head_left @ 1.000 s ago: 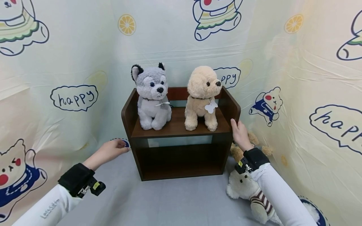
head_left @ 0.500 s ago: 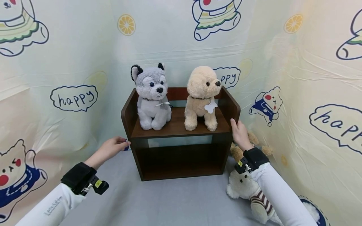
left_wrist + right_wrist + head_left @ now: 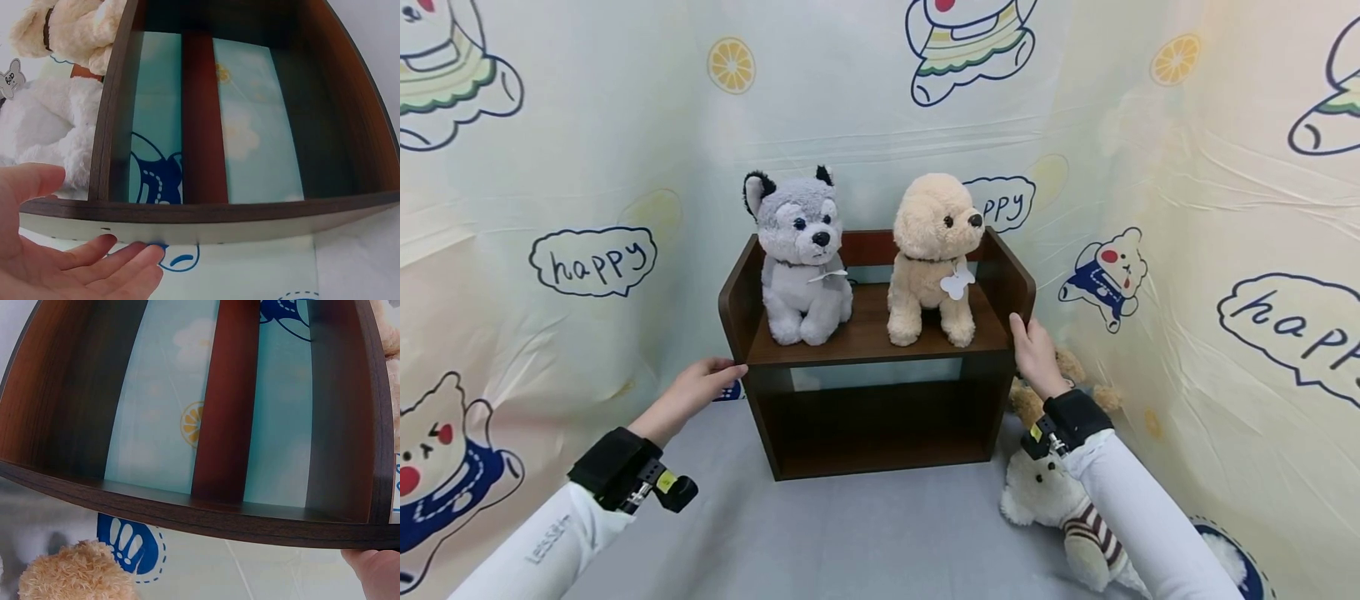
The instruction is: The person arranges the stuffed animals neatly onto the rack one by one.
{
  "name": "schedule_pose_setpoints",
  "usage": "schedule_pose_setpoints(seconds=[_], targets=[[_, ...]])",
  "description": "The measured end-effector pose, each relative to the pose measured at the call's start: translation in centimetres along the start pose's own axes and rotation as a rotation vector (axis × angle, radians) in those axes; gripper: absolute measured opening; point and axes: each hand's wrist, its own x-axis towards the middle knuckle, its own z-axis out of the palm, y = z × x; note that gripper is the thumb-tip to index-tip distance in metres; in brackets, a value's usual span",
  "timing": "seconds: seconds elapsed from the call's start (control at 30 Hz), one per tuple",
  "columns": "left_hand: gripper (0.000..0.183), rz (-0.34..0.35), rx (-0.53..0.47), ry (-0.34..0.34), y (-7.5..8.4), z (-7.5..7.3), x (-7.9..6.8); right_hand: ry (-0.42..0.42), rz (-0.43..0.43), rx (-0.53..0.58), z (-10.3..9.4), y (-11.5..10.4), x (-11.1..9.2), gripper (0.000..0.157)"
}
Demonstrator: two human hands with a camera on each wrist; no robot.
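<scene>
A dark brown two-tier wooden shelf (image 3: 880, 354) stands in the middle of the head view. On its upper board sit a grey husky plush (image 3: 805, 258) at left and a cream puppy plush (image 3: 936, 258) at right. My left hand (image 3: 696, 387) is at the shelf's left side, a fingertip meeting the front edge. In the left wrist view its fingers (image 3: 134, 269) extend along the outer face, while the thumb lies over the edge near the husky. Against the right side rests my right hand (image 3: 1037, 358), digits fairly straight; its wrist view shows only one digit (image 3: 375, 572) outside the panel.
A white bear plush in a striped top (image 3: 1075, 517) lies beneath the right forearm. Behind that wrist is a tan plush (image 3: 1030, 404), partly hidden. Grey cloth (image 3: 880, 533) covers the surface, and a printed curtain (image 3: 850, 108) encloses the back and sides.
My left hand has moved slightly inward and turned, its fingertips coming to the shelf's left edge. My right hand stays put. The head view has shifted a little; the shelf and plushes look unmoved.
</scene>
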Motion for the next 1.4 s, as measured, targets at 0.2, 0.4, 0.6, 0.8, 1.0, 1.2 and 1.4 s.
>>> schedule_pose_setpoints(seconds=[0.2, 0.4, 0.6, 0.8, 1.0, 1.2, 1.4], targets=[[0.081, -0.03, -0.068, -0.018, 0.3, 0.1, 0.2, 0.003, 0.0, -0.002, 0.0, -0.2, 0.0, 0.056], [0.083, -0.044, -0.217, -0.038, 0.8, 0.2, 0.3, 0.009, -0.001, -0.012, 0.0, -0.2, 0.0, 0.055], [0.084, -0.047, -0.348, -0.056, 1.2, 0.3, 0.5, 0.011, -0.023, -0.014, 0.0, -0.1, 0.0, 0.054], [0.084, -0.049, -0.453, -0.053, 1.7, 0.3, 0.7, 0.011, -0.013, -0.009, 0.1, -0.1, 0.0, 0.054], [0.08, -0.074, -0.58, -0.05, 2.1, 0.5, 1.0, 0.01, -0.006, -0.005, 0.0, 0.0, 0.1, 0.056], [0.075, -0.103, -0.676, -0.03, 2.4, 0.8, 1.4, 0.011, -0.008, 0.007, 0.1, -0.1, 0.1, 0.055], [0.069, -0.111, -0.698, -0.009, 2.6, 1.1, 1.8, 0.012, 0.004, 0.006, 0.1, -0.2, 0.0, 0.056]])
